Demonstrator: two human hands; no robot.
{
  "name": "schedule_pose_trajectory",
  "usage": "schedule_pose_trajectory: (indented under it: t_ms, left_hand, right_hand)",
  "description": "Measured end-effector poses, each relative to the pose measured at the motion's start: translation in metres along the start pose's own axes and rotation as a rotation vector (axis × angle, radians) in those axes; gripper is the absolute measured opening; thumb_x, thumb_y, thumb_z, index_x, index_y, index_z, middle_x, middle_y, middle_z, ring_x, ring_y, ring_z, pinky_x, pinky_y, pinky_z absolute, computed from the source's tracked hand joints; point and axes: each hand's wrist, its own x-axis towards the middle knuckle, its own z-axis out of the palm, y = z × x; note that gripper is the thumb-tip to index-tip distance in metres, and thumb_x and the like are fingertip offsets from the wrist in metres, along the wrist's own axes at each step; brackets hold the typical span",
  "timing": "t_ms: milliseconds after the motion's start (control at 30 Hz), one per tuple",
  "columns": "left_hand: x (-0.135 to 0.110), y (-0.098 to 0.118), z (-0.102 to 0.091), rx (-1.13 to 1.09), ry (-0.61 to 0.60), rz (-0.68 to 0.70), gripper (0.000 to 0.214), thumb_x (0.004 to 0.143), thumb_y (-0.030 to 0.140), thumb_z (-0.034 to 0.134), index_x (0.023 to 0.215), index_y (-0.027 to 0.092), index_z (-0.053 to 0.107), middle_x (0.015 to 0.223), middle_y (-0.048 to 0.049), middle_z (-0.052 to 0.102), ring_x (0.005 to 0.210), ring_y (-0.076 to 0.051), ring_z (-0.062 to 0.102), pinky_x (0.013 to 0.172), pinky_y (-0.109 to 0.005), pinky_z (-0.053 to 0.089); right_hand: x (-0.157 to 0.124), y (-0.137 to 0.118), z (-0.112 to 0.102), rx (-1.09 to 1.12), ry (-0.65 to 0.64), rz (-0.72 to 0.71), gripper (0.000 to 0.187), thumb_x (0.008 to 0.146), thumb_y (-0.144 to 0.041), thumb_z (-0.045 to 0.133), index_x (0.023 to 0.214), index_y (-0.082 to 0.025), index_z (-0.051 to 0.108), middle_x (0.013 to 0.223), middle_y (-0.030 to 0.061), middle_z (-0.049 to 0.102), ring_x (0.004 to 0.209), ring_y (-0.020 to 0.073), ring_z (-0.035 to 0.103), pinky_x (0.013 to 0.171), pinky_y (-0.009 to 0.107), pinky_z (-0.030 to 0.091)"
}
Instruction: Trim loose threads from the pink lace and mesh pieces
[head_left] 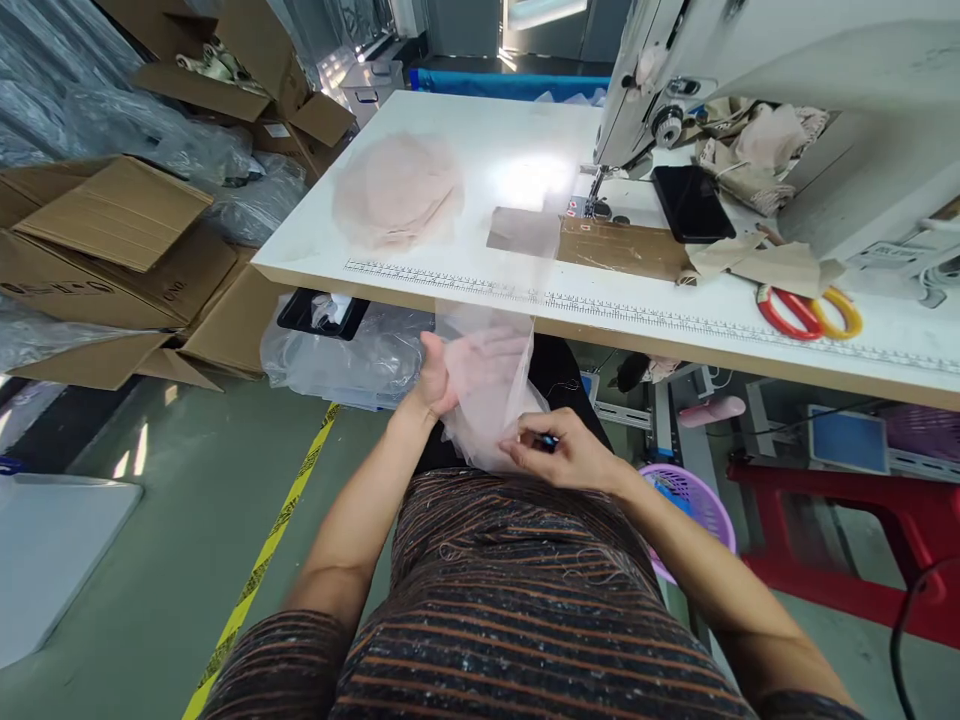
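A sheer pale-pink fabric piece (487,400) hangs from the table's front edge down to my lap. My left hand (469,365) is open under it, fingers stretched out and showing through the cloth, thumb apart. Close to the fabric's lower right edge, my right hand (559,448) is closed around a small dark tool (549,441) with a bit of blue on it; its kind is mostly hidden by the fingers. On the white table, a pile of round sheer pink pieces (401,190) lies to the left.
A sewing machine (667,110) stands at the right, with a black phone (691,203) beside it. Red-and-yellow-handled scissors (810,312) lie near the table edge. Cardboard boxes (112,240) crowd the left. A purple basket (712,505) and red stool (840,510) are below right.
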Motion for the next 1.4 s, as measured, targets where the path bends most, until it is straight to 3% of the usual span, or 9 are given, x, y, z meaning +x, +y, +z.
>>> schedule_pose_trajectory:
  t_ms: [133,300,367,467,567,633,900,1167,1400]
  left_hand:
    - [0.003,0.013,-0.004,0.01,-0.079,-0.073,0.109,0.051,0.097,0.063,0.121,0.014,0.069,0.11,-0.0228,0.075,0.104,-0.038,0.072,0.076,-0.045,0.059]
    - [-0.005,0.014,0.005,0.318,0.002,-0.118,0.067,0.06,0.046,0.093,0.115,0.014,0.071,0.086,-0.0086,0.078,0.077,-0.02,0.072,0.071,-0.03,0.056]
    - [-0.011,0.014,0.008,0.413,0.018,-0.147,0.051,0.064,0.04,0.091,0.103,0.013,0.073,0.079,-0.004,0.075,0.073,-0.016,0.069,0.071,-0.027,0.055]
    - [-0.02,0.012,0.009,0.449,0.035,-0.171,0.037,0.07,0.038,0.087,0.094,0.013,0.074,0.083,-0.0039,0.076,0.074,-0.015,0.07,0.072,-0.025,0.054]
    - [-0.027,0.008,0.005,0.414,0.033,-0.198,0.042,0.071,0.037,0.086,0.102,0.013,0.073,0.091,-0.0075,0.078,0.083,-0.017,0.072,0.079,-0.027,0.055]
    - [-0.031,0.003,0.002,0.405,0.085,-0.21,0.047,0.071,0.037,0.087,0.109,0.013,0.072,0.095,-0.0086,0.079,0.088,-0.019,0.073,0.082,-0.029,0.055]
    - [-0.038,-0.004,-0.001,0.438,0.175,-0.208,0.034,0.074,0.042,0.083,0.093,0.014,0.08,0.091,-0.0085,0.079,0.081,-0.019,0.071,0.077,-0.028,0.053]
    - [-0.041,-0.001,0.001,0.443,0.155,-0.159,0.031,0.078,0.043,0.079,0.084,0.013,0.079,0.083,-0.0068,0.076,0.074,-0.015,0.065,0.069,-0.025,0.048]
    - [-0.044,0.006,0.006,0.492,0.168,-0.157,0.027,0.081,0.04,0.073,0.077,0.013,0.073,0.062,0.0025,0.056,0.057,-0.008,0.042,0.055,-0.022,0.033]
  right_hand:
    - [-0.014,-0.004,0.005,-0.068,-0.253,-0.069,0.013,0.086,-0.021,0.063,0.076,-0.016,0.068,0.062,-0.003,0.06,0.054,0.0082,0.046,0.055,0.021,0.037]
    - [-0.019,-0.007,0.005,-0.155,-0.46,-0.061,0.014,0.08,-0.013,0.062,0.089,-0.017,0.072,0.08,0.0018,0.073,0.067,0.0126,0.061,0.068,0.023,0.045]
    - [-0.017,-0.007,0.0,-0.124,-0.392,-0.01,0.015,0.083,-0.018,0.064,0.095,-0.018,0.072,0.082,0.0015,0.073,0.067,0.0127,0.06,0.068,0.024,0.045]
    - [-0.009,0.0,-0.01,-0.053,-0.124,0.071,0.016,0.09,-0.032,0.064,0.093,-0.017,0.07,0.078,0.0001,0.068,0.066,0.0122,0.055,0.064,0.023,0.044]
    - [0.002,0.016,-0.017,-0.01,0.109,0.124,0.032,0.096,-0.045,0.057,0.083,-0.018,0.065,0.073,-0.0003,0.061,0.066,0.0125,0.051,0.063,0.024,0.041]
    - [0.009,0.027,-0.017,0.014,0.162,0.167,0.043,0.099,-0.054,0.049,0.082,-0.018,0.065,0.071,-0.0002,0.06,0.064,0.0121,0.049,0.061,0.025,0.039]
    - [0.022,0.035,-0.005,-0.067,0.118,0.239,0.072,0.097,-0.075,0.027,0.075,-0.017,0.065,0.062,0.0013,0.059,0.059,0.014,0.053,0.061,0.027,0.039]
    - [0.038,0.028,0.001,-0.137,0.129,0.138,0.067,0.095,-0.075,0.031,0.07,-0.019,0.059,0.058,-0.0006,0.053,0.056,0.013,0.048,0.059,0.027,0.036]
    - [0.029,0.025,0.002,-0.088,0.131,0.191,0.069,0.097,-0.074,0.029,0.081,-0.018,0.065,0.056,-0.0022,0.049,0.054,0.013,0.046,0.057,0.027,0.035]
